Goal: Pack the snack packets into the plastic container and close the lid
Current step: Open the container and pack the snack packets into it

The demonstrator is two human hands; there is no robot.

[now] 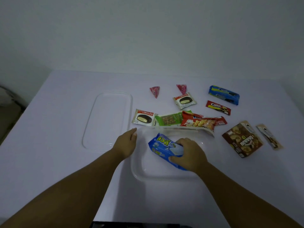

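Note:
A clear plastic container (139,171) stands on the white table in front of me. My right hand (189,155) is inside it, gripping a blue snack packet (162,146) that lies tilted within the walls. My left hand (126,143) rests against the container's left rim, fingers curled, holding nothing that I can see. The clear lid (107,120) lies flat to the left. Behind the container lie two Choco Pie packets (144,117) (184,100), a green packet (169,119) and a red chips packet (199,121).
Two small pink triangular packets (155,91) (181,88) lie further back. A blue cookie packet (224,94), a red one (218,107), a brown box (242,139) and a slim beige stick packet (269,136) lie to the right. A wall stands behind the table.

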